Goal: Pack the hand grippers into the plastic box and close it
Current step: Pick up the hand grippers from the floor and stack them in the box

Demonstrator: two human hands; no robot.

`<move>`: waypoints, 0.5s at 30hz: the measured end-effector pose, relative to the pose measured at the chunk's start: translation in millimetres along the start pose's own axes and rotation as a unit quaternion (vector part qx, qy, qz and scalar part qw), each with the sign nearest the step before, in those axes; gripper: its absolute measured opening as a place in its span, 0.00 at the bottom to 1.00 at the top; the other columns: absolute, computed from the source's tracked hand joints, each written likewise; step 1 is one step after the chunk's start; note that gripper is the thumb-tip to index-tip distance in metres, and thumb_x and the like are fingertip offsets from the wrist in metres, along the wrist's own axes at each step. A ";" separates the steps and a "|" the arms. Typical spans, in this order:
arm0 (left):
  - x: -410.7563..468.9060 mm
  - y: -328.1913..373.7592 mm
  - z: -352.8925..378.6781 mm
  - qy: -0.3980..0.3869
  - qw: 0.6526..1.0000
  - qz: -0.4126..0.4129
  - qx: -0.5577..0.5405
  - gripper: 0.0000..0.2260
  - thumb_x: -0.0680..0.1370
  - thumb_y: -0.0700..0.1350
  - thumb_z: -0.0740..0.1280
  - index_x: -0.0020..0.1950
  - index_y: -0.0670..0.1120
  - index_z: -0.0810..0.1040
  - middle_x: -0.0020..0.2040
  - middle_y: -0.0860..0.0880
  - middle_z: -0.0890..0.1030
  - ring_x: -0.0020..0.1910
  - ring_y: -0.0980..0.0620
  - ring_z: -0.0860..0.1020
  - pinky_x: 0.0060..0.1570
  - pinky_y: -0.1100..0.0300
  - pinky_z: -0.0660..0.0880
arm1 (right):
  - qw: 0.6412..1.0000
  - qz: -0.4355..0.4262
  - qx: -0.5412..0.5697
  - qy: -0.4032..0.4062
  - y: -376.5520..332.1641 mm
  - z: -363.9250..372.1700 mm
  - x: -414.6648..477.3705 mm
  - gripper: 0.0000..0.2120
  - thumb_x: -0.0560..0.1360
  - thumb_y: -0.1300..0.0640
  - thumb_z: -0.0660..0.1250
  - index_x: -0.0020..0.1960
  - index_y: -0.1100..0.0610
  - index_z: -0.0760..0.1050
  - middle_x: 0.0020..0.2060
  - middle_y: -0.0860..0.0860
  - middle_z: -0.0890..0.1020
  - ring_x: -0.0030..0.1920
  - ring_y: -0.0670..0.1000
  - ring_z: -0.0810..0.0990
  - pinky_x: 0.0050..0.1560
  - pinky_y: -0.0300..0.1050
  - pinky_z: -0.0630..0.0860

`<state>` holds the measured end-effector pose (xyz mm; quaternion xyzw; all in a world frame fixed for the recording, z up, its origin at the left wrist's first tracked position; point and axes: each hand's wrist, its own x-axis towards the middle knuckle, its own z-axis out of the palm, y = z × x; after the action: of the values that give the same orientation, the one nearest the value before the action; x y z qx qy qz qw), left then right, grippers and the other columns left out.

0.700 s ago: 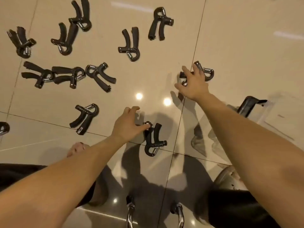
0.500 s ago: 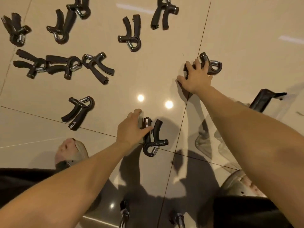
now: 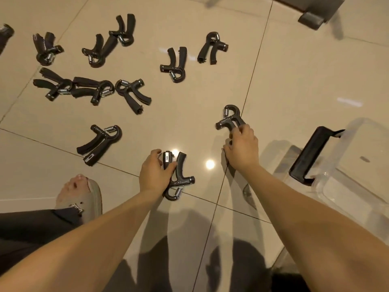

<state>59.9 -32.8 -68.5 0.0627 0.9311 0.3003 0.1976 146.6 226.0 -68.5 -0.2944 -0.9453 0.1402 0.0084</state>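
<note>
Left hand [image 3: 154, 173] curled round one handle of a hand gripper [image 3: 179, 180] at 6 o'clock, on the tile floor [image 3: 294, 85]. Right hand [image 3: 242, 148] fingers pinch a second gripper [image 3: 230, 119] at 2 o'clock (lifted or not: can't tell). Clear plastic box [image 3: 357, 199] with black handle [image 3: 311, 153] at 3 o'clock, probably open. Loose grippers [image 3: 132, 95] scattered from 9 to 12 o'clock.

This is an indoor room with a domestic look, seen from above the floor. Large glossy cream ceramic floor tiles [image 3: 305, 85] with thin dark grout lines mirror two round lights [image 3: 209, 164] near the centre. At eight o'clock a foot sits in a grey foam clog [image 3: 94, 200]. At one o'clock stands a dark grey furniture foot [image 3: 311, 21]. Black plastic hand grippers [image 3: 131, 95] lie loose on the tiles at ten o'clock, and a clear plastic box [image 3: 349, 192] sits at four.
</note>
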 end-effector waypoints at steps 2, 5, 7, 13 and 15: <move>-12.6 3.0 9.7 0.004 0.999 -0.005 0.039 0.39 0.65 0.66 0.76 0.70 0.49 0.69 0.56 0.50 0.76 0.57 0.48 0.74 0.55 0.51 0.75 | 0.996 0.084 -0.004 -0.021 2.8 -1.1 4.1 0.30 0.72 0.47 0.74 0.66 0.60 0.69 0.63 0.59 0.71 0.63 0.61 0.71 0.61 0.59 0.71; -24.3 10.5 26.0 0.003 0.997 -0.027 0.068 0.38 0.64 0.61 0.78 0.68 0.47 0.69 0.55 0.47 0.74 0.57 0.44 0.74 0.54 0.48 0.76 | 0.989 0.138 -0.008 -0.061 4.2 -6.9 13.4 0.31 0.73 0.44 0.73 0.67 0.60 0.67 0.62 0.58 0.72 0.63 0.60 0.72 0.56 0.56 0.72; -26.0 13.9 27.8 0.000 0.997 -0.051 0.057 0.34 0.66 0.54 0.78 0.67 0.46 0.70 0.55 0.46 0.73 0.57 0.42 0.74 0.53 0.48 0.75 | 0.983 0.169 0.012 -0.072 2.3 -10.7 17.0 0.29 0.73 0.46 0.74 0.64 0.61 0.68 0.61 0.58 0.73 0.62 0.60 0.72 0.54 0.55 0.72; -38.8 10.3 8.9 -0.024 0.999 -0.013 -0.018 0.32 0.68 0.44 0.76 0.69 0.53 0.69 0.54 0.48 0.72 0.45 0.46 0.76 0.46 0.56 0.71 | 0.955 0.242 0.019 -0.167 -3.2 -10.3 -11.2 0.34 0.66 0.46 0.74 0.64 0.58 0.65 0.61 0.57 0.71 0.64 0.61 0.70 0.59 0.56 0.74; -42.4 13.1 2.1 -0.039 0.997 0.004 -0.068 0.31 0.69 0.42 0.76 0.69 0.55 0.70 0.53 0.50 0.77 0.48 0.47 0.78 0.46 0.56 0.73 | 0.961 0.228 0.026 -0.155 -3.8 -13.3 -22.5 0.34 0.65 0.44 0.74 0.63 0.58 0.66 0.59 0.56 0.73 0.63 0.61 0.71 0.57 0.55 0.73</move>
<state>99.4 -31.0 -48.4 0.0645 0.9001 0.3606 0.2361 164.4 213.9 -53.1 -0.4761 -0.8389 0.2072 -0.1631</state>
